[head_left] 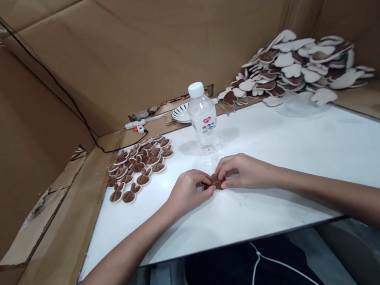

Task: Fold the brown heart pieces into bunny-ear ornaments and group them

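Both hands meet just in front of the water bottle (202, 116). Left hand (187, 191) and right hand (242, 172) pinch one small brown piece (214, 181) between fingertips, pressing it on the white board (318, 152); similar pieces (138, 166) lie left of the bottle.

Craft workbench: cardboard walls (147, 40), glue gun (136, 124)

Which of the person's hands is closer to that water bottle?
Right. The right hand lies just in front of the water bottle; the left hand sits farther toward the person, left of it.
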